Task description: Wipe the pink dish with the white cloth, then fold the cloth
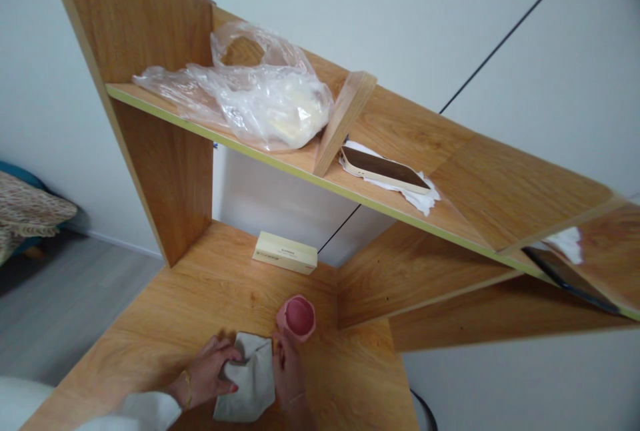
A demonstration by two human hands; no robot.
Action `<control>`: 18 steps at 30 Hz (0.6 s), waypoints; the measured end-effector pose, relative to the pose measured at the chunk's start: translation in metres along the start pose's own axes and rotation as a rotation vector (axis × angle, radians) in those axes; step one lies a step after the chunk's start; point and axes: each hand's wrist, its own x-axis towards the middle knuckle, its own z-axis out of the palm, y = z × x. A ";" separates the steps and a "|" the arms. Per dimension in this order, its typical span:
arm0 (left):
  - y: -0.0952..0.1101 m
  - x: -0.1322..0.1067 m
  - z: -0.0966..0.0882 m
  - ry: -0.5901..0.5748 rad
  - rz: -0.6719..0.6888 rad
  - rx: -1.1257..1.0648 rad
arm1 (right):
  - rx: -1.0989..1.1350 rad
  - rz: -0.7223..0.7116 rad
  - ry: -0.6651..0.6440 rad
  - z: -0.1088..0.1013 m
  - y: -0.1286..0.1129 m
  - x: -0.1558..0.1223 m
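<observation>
A light grey cloth [253, 387], perhaps a folded piece or a pouch, lies on the wooden desktop near the bottom of the view. My left hand [207, 372] comes in from the left, its fingers curled round the cloth's left edge with the thumb on top. On the opposite side, my right hand [288, 367] is closed at the cloth's upper right edge, its fingertips partly hidden. Just beyond the right hand stands a pink faceted cup [299, 317], seen from above; whether that hand touches it I cannot tell.
A pale yellow box [285, 253] lies at the desk's back. Overhead, a wooden shelf [455, 234] crosses the view, bearing a clear plastic bag [280, 107], a phone [385, 169] on white tissue and a dark flat device [570, 279]. An upright side panel [165, 171] bounds the left.
</observation>
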 end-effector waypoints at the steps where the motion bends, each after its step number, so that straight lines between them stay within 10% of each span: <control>1: 0.002 0.001 0.000 0.003 0.017 0.005 | 0.030 -0.026 -0.042 0.002 -0.001 -0.001; 7: 0.021 0.001 -0.010 -0.016 0.135 -0.053 | 0.045 -0.097 -0.302 0.008 -0.010 -0.001; 18: 0.021 0.038 0.020 0.033 -0.011 -0.292 | -0.060 0.034 -0.138 -0.018 0.020 0.002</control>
